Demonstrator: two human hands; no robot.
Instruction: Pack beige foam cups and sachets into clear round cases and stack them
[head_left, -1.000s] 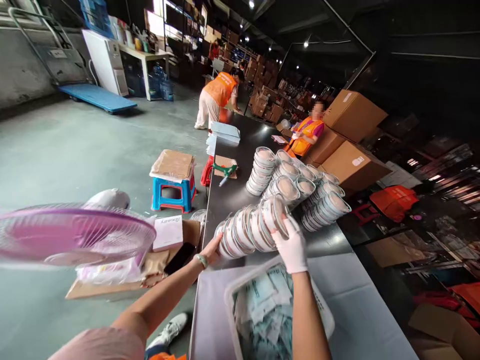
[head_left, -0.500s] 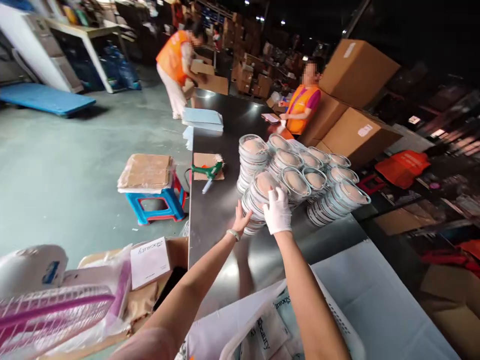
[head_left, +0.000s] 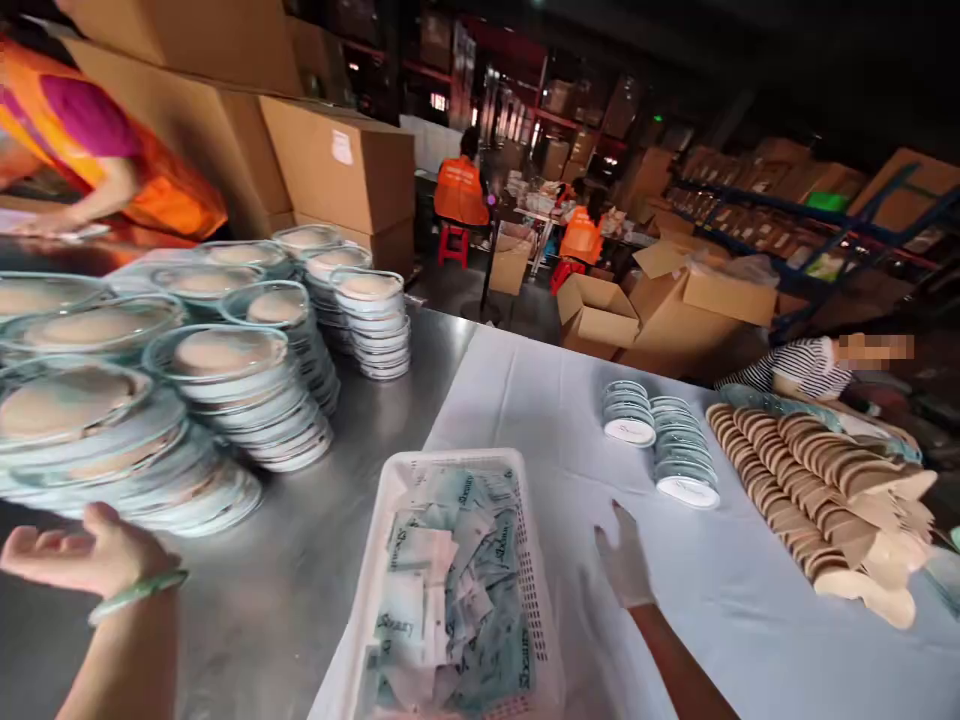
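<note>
"Left hand [head_left: 82, 555] and right hand [head_left: 626, 560] are now wide apart, off the stack of clear-lidded tubs [head_left: 112, 430], as the view swings round to the right."

"Where is that stack?"

"Just beyond the left hand, on the metal worktop [head_left: 247, 600], with more tubs piled behind it. Whether a fingertip brushes it, the angle does not tell."

"And the grip?"

"None on either side. Fingers loosely curled, thumb standing clear, the left hand holds nothing; the gloved right hand, thumb and fingers parted, hangs over white cloth [head_left: 750, 650]."

"What surrounds the right hand?"

"To its left, a white basket [head_left: 454, 456] of printed packets [head_left: 409, 605]; just beyond it, short rows of pale oval shells [head_left: 686, 450]; farther off to its right, ranks of beige curved pieces [head_left: 795, 490]."

"What does the change mean?"

"Apparently the stack is set down and stands unsupported, which leaves both hands free."
</note>
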